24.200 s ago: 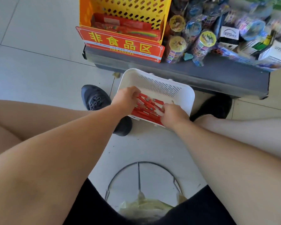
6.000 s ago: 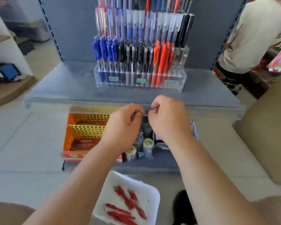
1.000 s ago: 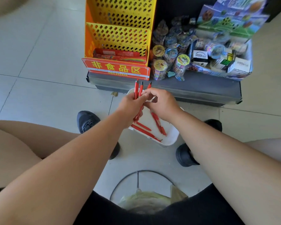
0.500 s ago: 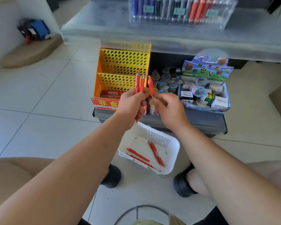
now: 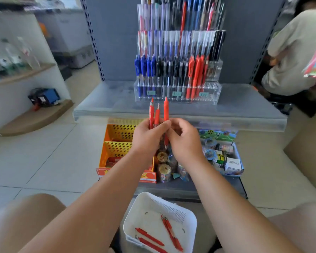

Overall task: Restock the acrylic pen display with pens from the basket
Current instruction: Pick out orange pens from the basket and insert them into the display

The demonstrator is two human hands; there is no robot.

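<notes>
My left hand point(image 5: 148, 137) has its fingers curled tight round two slim red pens point(image 5: 154, 114), held upright with their ends up. My right hand point(image 5: 184, 141) touches it at 3 o'clock and pinches a third red pen point(image 5: 165, 108) between narrow, curled fingers. At 12 o'clock from the hands the clear acrylic pen display point(image 5: 212, 92) stands on the smooth grey shelf point(image 5: 108, 103), its stepped tiers packed with blue, black and red barrels. At 6 o'clock the white plastic basket point(image 5: 191, 221), round-cornered with a slotted wall, holds several loose red pens point(image 5: 150, 237) lying flat.
</notes>
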